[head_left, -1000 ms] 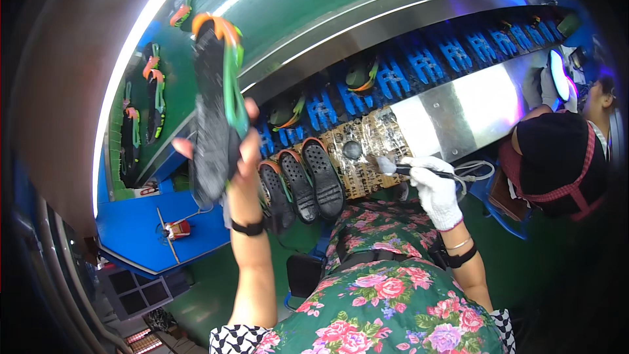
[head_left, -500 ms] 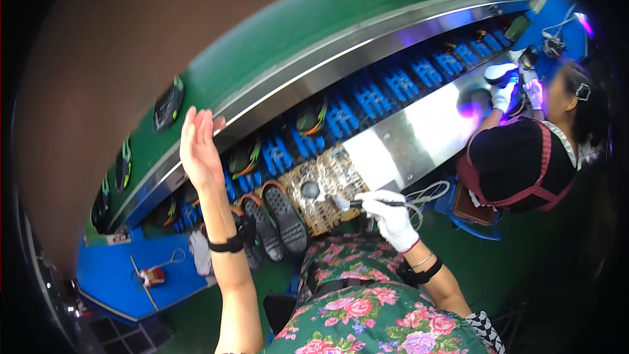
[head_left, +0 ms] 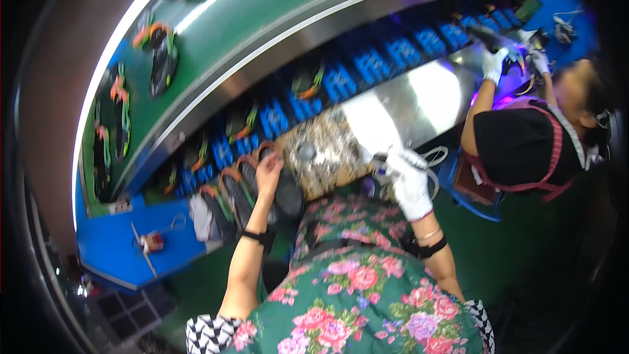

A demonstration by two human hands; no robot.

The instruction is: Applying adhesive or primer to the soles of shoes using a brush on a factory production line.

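My left hand [head_left: 268, 174] is bare and reaches over a row of dark shoe soles with orange rims, its fingers drawn together at the far end of the rightmost sole [head_left: 289, 193]. Motion blur hides exactly how the fingertips meet it. In my white-gloved right hand [head_left: 409, 187] is a brush [head_left: 379, 157] with a dark handle, pointing left over the right part of the work board. That board [head_left: 331, 174] has a worn, glue-stained cover, and a small round grey pot [head_left: 306, 152] stands on it. The brush tip is blurred.
Beyond the board runs a rack of blue holders [head_left: 275, 118] carrying several dark uppers. A green conveyor [head_left: 216, 46] with shoe parts lies behind a metal rail. To the right, a co-worker [head_left: 524, 147] with white gloves handles a shoe at a metal bench. A blue table [head_left: 118, 255] stands left.
My left hand has come down from the conveyor's edge to the soles. My right hand with the brush has moved slightly right and away from me. The co-worker's hands have shifted.
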